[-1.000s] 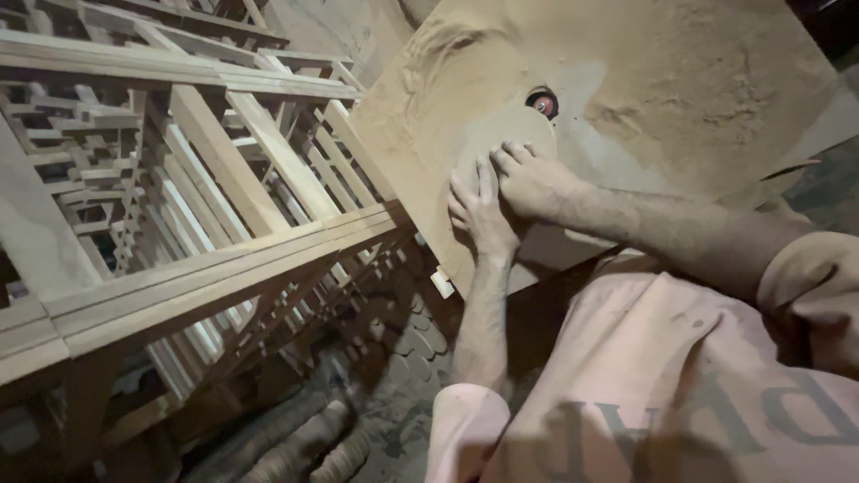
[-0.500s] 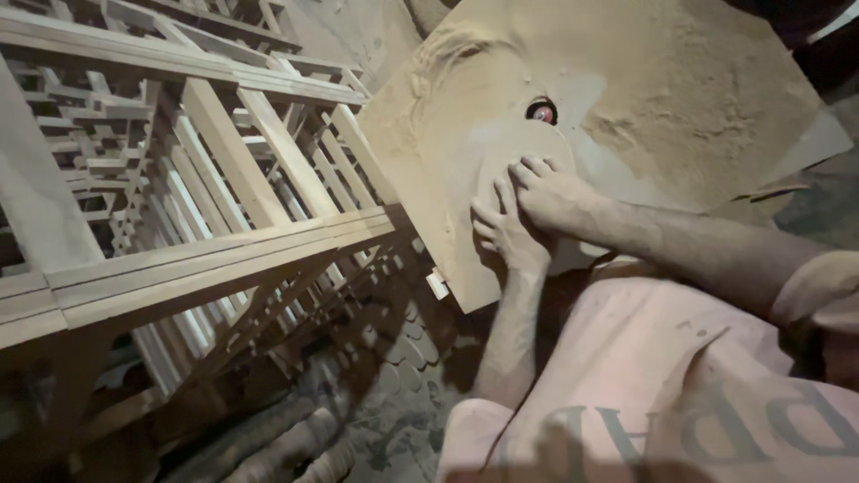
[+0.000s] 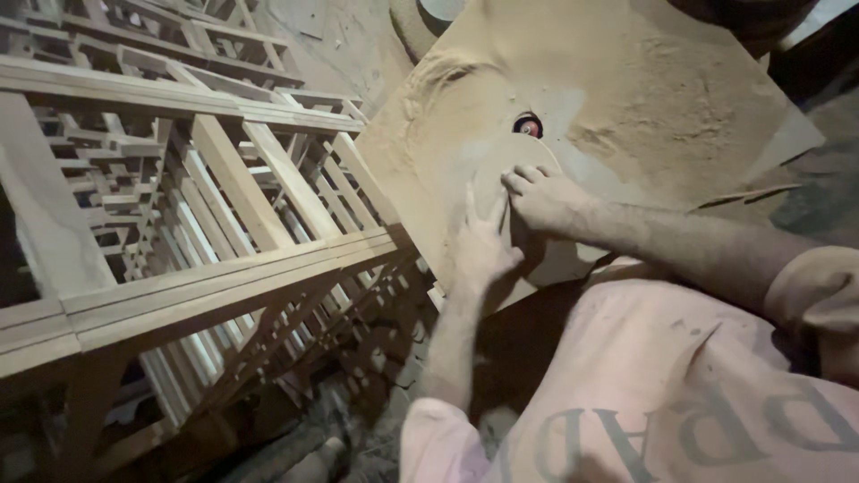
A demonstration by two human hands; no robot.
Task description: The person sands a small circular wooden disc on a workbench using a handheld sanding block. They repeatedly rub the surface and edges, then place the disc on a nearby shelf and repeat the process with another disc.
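A flat, round-edged wooden piece lies on a sawdust-covered work table. Its far edge is right beside a small red and dark cutter that sticks up through the table top. My left hand presses on the near part of the piece with its fingers spread flat. My right hand lies next to it, fingers curled over the piece's near right side. Both hands hold the piece down against the table.
Stacked wooden lattice frames fill the left side, close to the table's edge. Sawdust is piled on the table around the cutter. Dusty floor with scraps shows below. My pink shirt fills the lower right.
Both hands stay on the wooden piece next to the cutter. They have shifted slightly on it, and the view has drifted a little.
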